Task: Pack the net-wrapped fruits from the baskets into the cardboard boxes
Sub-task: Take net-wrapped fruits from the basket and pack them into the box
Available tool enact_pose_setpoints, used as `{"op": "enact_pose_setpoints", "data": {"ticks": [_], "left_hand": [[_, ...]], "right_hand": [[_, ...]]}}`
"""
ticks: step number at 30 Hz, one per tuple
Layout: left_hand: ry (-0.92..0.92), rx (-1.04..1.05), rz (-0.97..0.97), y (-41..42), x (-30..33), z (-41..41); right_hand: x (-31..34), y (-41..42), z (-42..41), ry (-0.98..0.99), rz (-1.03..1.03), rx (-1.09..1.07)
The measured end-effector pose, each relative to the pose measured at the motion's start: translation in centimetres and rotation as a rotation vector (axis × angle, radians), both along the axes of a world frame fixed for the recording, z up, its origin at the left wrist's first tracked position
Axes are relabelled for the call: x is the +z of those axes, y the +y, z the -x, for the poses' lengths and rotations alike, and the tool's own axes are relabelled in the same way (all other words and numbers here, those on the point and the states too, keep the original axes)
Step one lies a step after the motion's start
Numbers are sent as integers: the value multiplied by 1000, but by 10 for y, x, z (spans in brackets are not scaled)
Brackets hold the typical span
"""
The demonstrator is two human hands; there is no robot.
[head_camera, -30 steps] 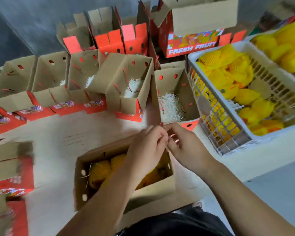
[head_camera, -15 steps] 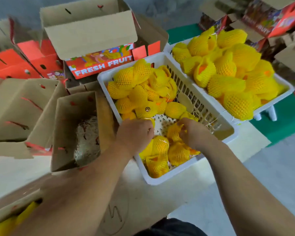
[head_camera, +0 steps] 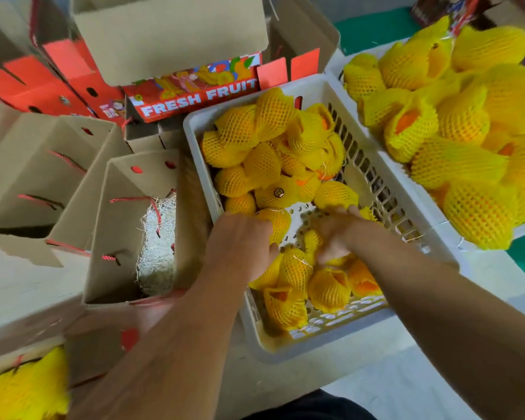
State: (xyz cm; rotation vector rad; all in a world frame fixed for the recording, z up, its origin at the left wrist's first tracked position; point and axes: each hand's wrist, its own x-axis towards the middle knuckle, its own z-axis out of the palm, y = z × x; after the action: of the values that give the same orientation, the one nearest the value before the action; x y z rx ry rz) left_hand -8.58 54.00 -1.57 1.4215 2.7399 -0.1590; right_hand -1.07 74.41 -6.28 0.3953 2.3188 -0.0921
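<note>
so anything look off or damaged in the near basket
Several foam nets in the near basket have slipped: bare orange skin shows on the fruit at the near end and one by the far wall. No spill or damage shows. Both hands are in the basket.

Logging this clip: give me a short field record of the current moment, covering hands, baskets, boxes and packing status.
left hand: in the near basket, over a net-wrapped fruit; grip unclear
right hand: blurred, among the fruits in the same basket; grip unclear
near basket: white plastic, partly full, bare floor patch in the middle
far basket: heaped with yellow-netted fruits
open box: beside the near basket, holds only shredded padding
"FRESH FRUIT" box: behind the near basket, flaps up
status: picking from the near basket, nothing lifted yet
</note>
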Motion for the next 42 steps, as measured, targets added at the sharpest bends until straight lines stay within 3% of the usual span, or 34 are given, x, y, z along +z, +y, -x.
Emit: {"op": "enact_pose_setpoints", "data": {"ticks": [2, 4, 7, 10, 14, 15, 16, 18, 19, 22, 24, 31, 33, 38, 42], "left_hand": [[11, -9, -32, 0, -4, 1], [-7, -20, -75, -1, -6, 3], [-22, -68, -200, -7, -4, 3], [-29, -136, -204, -9, -5, 4], [-95, -78, -303, -8, -2, 4], [-96, -46, -327, -7, 0, 3], [-93, -24, -339, -6, 1, 2], [-86, -26, -352, -6, 3, 1], [-84, -39, -351, -6, 5, 1], [-86, -66, -343, -7, 9, 1], [-84, -69, -339, -7, 10, 0], [-100, -41, -326, -6, 12, -2], [-97, -31, -324, -6, 11, -2], [-210, 38, -378, -10, 13, -2], [-452, 145, -520, -19, 24, -14]], "right_hand": [[10, 12, -7, 166, 256, -271], [17, 11, -9, 316, 699, -494], [22, -6, -3, 257, 1194, -705], [16, -16, 1, 200, 1364, -703], [14, -1, 6, 184, 1634, -758], [13, 0, 10, 222, 1607, -832], [10, 2, 12, 308, 1448, -875], [2, -1, 14, 439, 961, -655], [-3, -4, 11, 364, 790, -445], [-14, -29, -4, -184, 370, -13], [-22, -40, -4, -238, 286, 91], [-6, -33, 2, -185, 307, 38], [7, -17, 1, -3, 404, -103], [36, -8, -20, 573, 1009, -712], [42, -43, -49, 816, 1093, -840]]}}
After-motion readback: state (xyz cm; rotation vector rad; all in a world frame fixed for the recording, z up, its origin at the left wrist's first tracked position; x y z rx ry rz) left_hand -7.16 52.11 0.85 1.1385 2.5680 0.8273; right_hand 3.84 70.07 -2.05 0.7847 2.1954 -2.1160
